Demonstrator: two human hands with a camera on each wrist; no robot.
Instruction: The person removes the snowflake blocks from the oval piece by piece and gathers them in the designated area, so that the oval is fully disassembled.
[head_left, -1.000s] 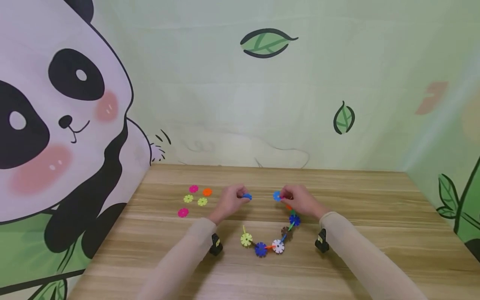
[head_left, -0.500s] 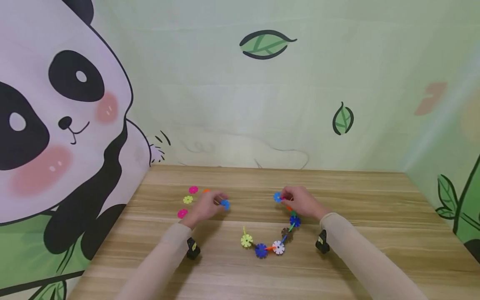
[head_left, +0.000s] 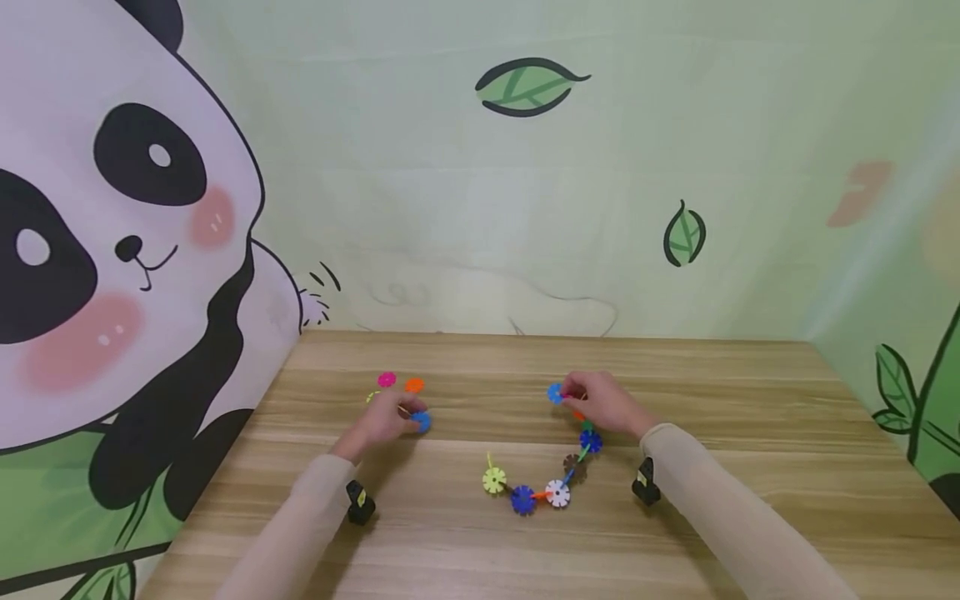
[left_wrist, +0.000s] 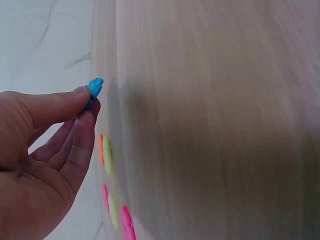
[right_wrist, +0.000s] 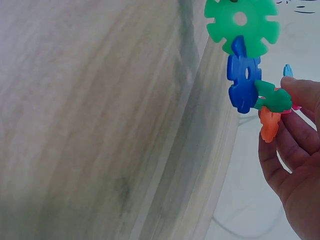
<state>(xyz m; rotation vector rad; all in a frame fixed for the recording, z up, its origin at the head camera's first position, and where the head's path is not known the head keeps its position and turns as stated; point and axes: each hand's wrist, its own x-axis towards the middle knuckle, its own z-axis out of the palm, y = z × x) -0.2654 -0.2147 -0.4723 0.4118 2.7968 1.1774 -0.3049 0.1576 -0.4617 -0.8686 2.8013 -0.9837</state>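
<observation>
left hand (head_left: 384,418): fingers clamped on a blue disc (head_left: 423,422), which is raised clear of the worktop (head_left: 480,554) toward its left edge, just beside the loose discs (head_left: 386,379); the left wrist view shows five of these, pink, orange and yellow-green. right hand (head_left: 602,402): fingers together, pinching the far end of a chain (head_left: 522,500) of slotted discs, a light blue disc (head_left: 555,393) showing at their tips. the chain curves from there toward the near edge, then left to a yellow-green end. exact piece under the right fingers: cannot tell. step in hand, judged: lengthening the chain, right hand steadying the end, left hand among the spare pieces. next move probably calls for pairing the blue disc with a loose one, slot to slot, keeping the pinch firm.
</observation>
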